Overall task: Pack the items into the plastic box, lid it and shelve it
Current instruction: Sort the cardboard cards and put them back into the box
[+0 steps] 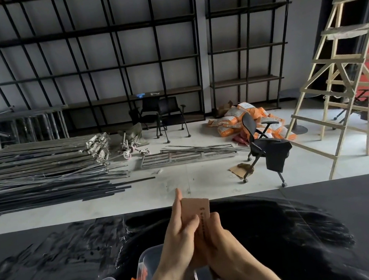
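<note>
Fingers (193, 223) of left hand (182, 239) and right hand (220, 238) pinch tan card packet (196, 208) above clear plastic box (147, 259). Likely light, stiff; grip by long edges.

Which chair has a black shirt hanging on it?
The office chair standing alone on the floor near the wooden ladder. A black shirt drapes over its seat. The two chairs by the shelves carry nothing.
</note>
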### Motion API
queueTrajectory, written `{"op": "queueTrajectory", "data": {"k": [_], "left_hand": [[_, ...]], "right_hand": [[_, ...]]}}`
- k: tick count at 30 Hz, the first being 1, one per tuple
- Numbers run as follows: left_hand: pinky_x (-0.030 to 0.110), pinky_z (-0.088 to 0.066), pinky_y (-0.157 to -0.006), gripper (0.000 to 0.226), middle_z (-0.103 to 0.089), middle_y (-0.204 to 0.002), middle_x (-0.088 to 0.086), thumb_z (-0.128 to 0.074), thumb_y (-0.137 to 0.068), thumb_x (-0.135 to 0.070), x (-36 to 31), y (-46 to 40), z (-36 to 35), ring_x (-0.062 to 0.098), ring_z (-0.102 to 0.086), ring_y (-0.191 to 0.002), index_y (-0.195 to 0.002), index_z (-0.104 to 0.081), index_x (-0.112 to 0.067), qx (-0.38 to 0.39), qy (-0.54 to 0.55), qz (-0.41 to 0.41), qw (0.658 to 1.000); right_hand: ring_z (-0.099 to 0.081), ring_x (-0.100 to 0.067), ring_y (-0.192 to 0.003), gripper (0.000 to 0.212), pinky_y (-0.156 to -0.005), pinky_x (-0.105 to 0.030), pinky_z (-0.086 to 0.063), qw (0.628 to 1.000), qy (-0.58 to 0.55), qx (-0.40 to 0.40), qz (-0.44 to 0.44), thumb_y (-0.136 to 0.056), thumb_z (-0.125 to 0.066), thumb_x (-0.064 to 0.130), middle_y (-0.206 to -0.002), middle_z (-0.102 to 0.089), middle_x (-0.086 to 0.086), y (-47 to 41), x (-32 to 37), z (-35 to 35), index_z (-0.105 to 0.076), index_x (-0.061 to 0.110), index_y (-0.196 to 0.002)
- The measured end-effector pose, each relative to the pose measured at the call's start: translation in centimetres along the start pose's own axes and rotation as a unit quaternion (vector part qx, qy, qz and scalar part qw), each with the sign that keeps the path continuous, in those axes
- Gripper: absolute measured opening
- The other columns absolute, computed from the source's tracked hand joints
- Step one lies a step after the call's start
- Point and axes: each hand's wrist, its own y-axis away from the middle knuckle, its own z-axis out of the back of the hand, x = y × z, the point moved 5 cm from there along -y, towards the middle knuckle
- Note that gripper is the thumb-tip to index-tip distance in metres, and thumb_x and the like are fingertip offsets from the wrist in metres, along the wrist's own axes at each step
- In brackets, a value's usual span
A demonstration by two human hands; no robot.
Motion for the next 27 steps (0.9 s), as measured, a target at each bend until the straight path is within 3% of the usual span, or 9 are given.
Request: {"op": "queueTrajectory", "data": {"k": [2,5,7,9,12,17,20,24,27], "left_hand": [[0.003,-0.037,-0.090,0.072,-0.040,-0.140,-0.040,-0.053,-0.094,-0.004,-1.0,-0.3,0.6,-0.019,-0.050,-0.112,-0.147,-0.031,-0.047,-0.026,-0.077,-0.059,0.995],[0.017,-0.050,-0.068,0.051,-0.069,-0.109,-0.007,-0.050,-0.089,0.000,-1.8,-0.6,0.7,0.002,-0.063,-0.075,-0.124,-0.053,-0.037,-0.089,-0.126,-0.101,0.983],[0.032,-0.055,-0.066,0.040,-0.068,-0.095,0.007,-0.047,-0.090,0.000,-1.6,-0.9,1.1,0.016,-0.065,-0.072,-0.114,-0.055,-0.031,-0.148,-0.067,-0.068,0.984],[0.033,-0.054,-0.061,0.035,-0.067,-0.087,0.009,-0.046,-0.091,-0.002,-1.6,-0.9,1.2,0.020,-0.065,-0.068,-0.111,-0.054,-0.029,-0.188,-0.035,-0.044,0.981],[0.021,-0.051,-0.055,0.033,-0.068,-0.083,0.004,-0.045,-0.092,-0.003,-1.7,-0.3,0.3,0.009,-0.064,-0.063,-0.110,-0.052,-0.029,-0.192,-0.033,-0.043,0.980],[0.035,-0.054,-0.071,0.029,-0.070,-0.095,0.010,-0.045,-0.096,-0.011,-1.0,-0.2,-0.3,0.022,-0.067,-0.081,-0.111,-0.054,-0.034,-0.146,0.021,0.019,0.989],[0.026,-0.050,-0.073,0.026,-0.074,-0.089,-0.010,-0.047,-0.100,-0.020,-0.5,0.0,-0.4,0.005,-0.070,-0.084,-0.115,-0.054,-0.041,-0.143,0.037,0.034,0.988],[0.035,-0.054,-0.077,0.013,-0.073,-0.089,0.008,-0.055,-0.098,-0.024,0.3,0.1,-1.1,0.022,-0.070,-0.086,-0.101,-0.060,-0.013,-0.162,0.035,0.079,0.983],[0.036,-0.055,-0.074,0.015,-0.070,-0.091,0.011,-0.053,-0.099,-0.025,0.3,0.2,-1.4,0.022,-0.069,-0.084,-0.098,-0.056,-0.010,-0.145,0.009,0.079,0.986]], "right_hand": [[-0.062,-0.013,-0.073,0.032,-0.067,-0.046,-0.059,0.998,-0.053,0.014,-0.009,-0.087,-0.056,0.041,-0.087,-0.068,-0.007,0.1,0.0,-0.2,-0.042,0.016,-0.101],[-0.067,-0.022,-0.072,0.021,-0.055,-0.035,-0.054,0.971,-0.221,0.032,-0.085,-0.091,-0.063,0.031,-0.086,-0.069,-0.010,-0.1,0.0,-0.7,-0.058,0.019,-0.107],[-0.065,-0.023,-0.059,0.017,-0.044,-0.030,-0.048,0.944,-0.310,0.011,-0.113,-0.094,-0.065,0.024,-0.076,-0.069,-0.009,0.1,0.3,-0.9,-0.063,0.012,-0.107],[-0.060,-0.019,-0.049,0.018,-0.038,-0.026,-0.044,0.931,-0.347,-0.019,-0.114,-0.096,-0.064,0.022,-0.069,-0.065,-0.009,0.5,0.7,-1.0,-0.064,0.007,-0.106],[-0.057,-0.014,-0.050,0.022,-0.041,-0.026,-0.044,0.941,-0.320,-0.067,-0.086,-0.097,-0.063,0.032,-0.066,-0.063,-0.004,0.6,0.8,-1.3,-0.063,0.010,-0.101],[-0.057,-0.014,-0.057,0.024,-0.049,-0.028,-0.044,0.956,-0.260,-0.137,0.006,-0.095,-0.061,0.039,-0.065,-0.062,0.000,1.0,0.9,-0.7,-0.057,0.025,-0.076],[-0.057,-0.012,-0.055,0.017,-0.045,-0.025,-0.043,0.951,-0.274,-0.139,0.029,-0.093,-0.061,0.039,-0.065,-0.064,0.004,1.1,0.9,-0.8,-0.062,0.030,-0.078],[-0.047,-0.013,-0.055,0.030,-0.054,-0.029,-0.035,0.939,-0.312,-0.144,0.012,-0.070,-0.061,0.056,-0.062,-0.057,0.002,0.7,0.4,-1.1,-0.059,0.026,-0.069],[-0.053,-0.012,-0.054,0.023,-0.050,-0.029,-0.038,0.949,-0.277,-0.147,0.014,-0.082,-0.062,0.049,-0.063,-0.060,0.003,1.0,0.2,-1.2,-0.058,0.028,-0.073]]}}
